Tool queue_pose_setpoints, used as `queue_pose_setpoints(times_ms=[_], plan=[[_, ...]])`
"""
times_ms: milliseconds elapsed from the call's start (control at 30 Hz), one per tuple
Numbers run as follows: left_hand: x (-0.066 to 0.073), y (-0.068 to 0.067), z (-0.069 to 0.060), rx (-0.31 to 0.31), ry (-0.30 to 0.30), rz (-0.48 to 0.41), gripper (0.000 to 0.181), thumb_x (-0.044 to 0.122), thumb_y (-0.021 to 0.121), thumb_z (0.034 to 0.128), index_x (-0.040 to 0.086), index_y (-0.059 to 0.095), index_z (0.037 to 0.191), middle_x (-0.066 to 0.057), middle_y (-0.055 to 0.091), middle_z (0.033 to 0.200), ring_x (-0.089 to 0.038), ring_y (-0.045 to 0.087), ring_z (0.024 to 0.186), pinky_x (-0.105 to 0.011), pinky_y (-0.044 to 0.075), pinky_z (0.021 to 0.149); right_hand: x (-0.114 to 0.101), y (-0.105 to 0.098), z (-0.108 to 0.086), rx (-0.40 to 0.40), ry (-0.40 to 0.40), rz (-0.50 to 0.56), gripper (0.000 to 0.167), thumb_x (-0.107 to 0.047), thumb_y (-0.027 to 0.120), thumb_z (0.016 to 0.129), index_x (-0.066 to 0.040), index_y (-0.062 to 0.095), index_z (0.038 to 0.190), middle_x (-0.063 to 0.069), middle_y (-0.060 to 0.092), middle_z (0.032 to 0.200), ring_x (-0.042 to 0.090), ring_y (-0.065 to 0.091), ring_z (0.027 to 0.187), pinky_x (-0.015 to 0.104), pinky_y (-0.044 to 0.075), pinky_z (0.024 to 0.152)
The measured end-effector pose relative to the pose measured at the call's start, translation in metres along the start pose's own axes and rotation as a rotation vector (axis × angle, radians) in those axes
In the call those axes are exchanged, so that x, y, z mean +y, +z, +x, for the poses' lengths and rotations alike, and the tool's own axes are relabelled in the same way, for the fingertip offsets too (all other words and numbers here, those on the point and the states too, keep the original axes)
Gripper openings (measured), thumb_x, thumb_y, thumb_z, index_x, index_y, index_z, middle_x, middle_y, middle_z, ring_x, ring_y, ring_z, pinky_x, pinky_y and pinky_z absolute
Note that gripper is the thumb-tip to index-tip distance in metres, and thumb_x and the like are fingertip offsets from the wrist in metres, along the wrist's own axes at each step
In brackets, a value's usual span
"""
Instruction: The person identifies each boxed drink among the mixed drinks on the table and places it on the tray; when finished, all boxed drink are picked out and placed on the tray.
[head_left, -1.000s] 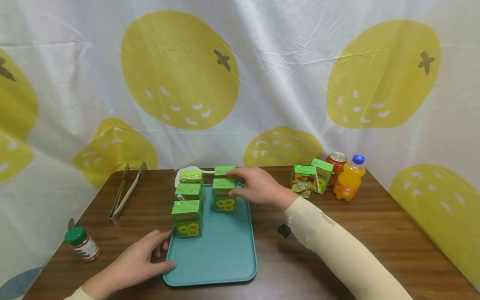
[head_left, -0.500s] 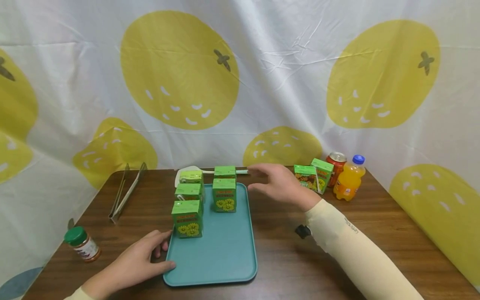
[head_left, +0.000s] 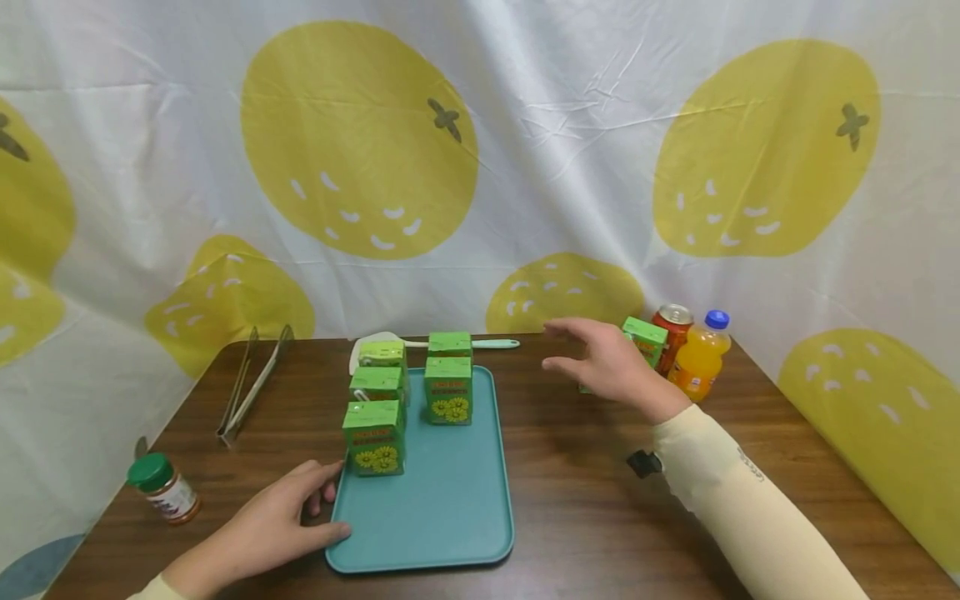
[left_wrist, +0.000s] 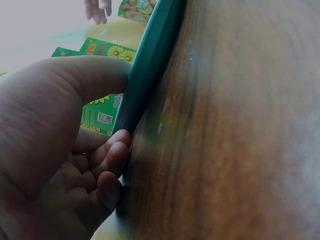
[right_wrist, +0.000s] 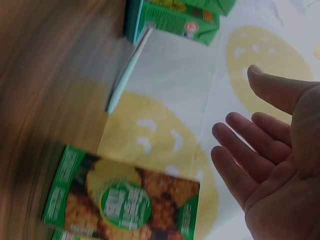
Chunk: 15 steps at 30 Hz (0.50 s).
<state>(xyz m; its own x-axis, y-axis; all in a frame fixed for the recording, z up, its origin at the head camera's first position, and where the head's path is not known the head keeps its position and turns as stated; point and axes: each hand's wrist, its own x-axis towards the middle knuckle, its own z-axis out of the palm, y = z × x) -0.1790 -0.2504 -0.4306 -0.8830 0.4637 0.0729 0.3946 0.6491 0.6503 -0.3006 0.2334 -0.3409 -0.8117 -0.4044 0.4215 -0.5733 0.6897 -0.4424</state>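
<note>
A teal tray lies on the table, bearing several green drink cartons in two columns. The nearest left carton shows yellow flowers, as does the front carton of the right column. My left hand grips the tray's left edge, thumb over the rim and curled fingers at its outer side. My right hand hovers right of the tray, fingers extended and apart, holding nothing. In the right wrist view, a green-and-brown carton is near it; the head view mostly hides that carton behind the hand.
Back right stand another green carton, a red can and an orange soda bottle. A spatula lies behind the tray. Metal tongs and a green-capped jar are on the left. A patterned cloth hangs behind.
My right hand has let go of the front carton in the tray's right column and moved right, towards the cartons at the back right. My left hand stays on the tray edge.
</note>
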Motion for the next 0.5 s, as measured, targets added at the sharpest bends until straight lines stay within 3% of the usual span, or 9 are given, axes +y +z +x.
queue_pose_setpoints(times_ms=[300, 500], plan=[[0.001, 0.000, 0.000, 0.002, 0.003, 0.000, 0.088, 0.039, 0.093, 0.0920, -0.015, 0.057, 0.151, 0.005, 0.056, 0.100, -0.002, 0.052, 0.084, -0.027, 0.048, 0.070, 0.019, -0.018, -0.014, -0.003, 0.099, -0.035, 0.054, -0.030, 0.088, 0.100, -0.012, 0.070, 0.148, 0.010, 0.074, 0.142, 0.038, 0.070, 0.127, 0.061, 0.056, 0.104], [0.002, -0.001, 0.000, -0.002, -0.003, 0.002, 0.088, 0.039, 0.093, 0.0920, -0.015, 0.057, 0.151, 0.004, 0.056, 0.101, -0.003, 0.052, 0.084, -0.026, 0.047, 0.069, 0.028, -0.027, -0.021, 0.040, 0.094, -0.066, 0.052, -0.029, 0.089, 0.099, -0.010, 0.072, 0.144, 0.011, 0.075, 0.139, 0.039, 0.072, 0.125, 0.062, 0.056, 0.102]])
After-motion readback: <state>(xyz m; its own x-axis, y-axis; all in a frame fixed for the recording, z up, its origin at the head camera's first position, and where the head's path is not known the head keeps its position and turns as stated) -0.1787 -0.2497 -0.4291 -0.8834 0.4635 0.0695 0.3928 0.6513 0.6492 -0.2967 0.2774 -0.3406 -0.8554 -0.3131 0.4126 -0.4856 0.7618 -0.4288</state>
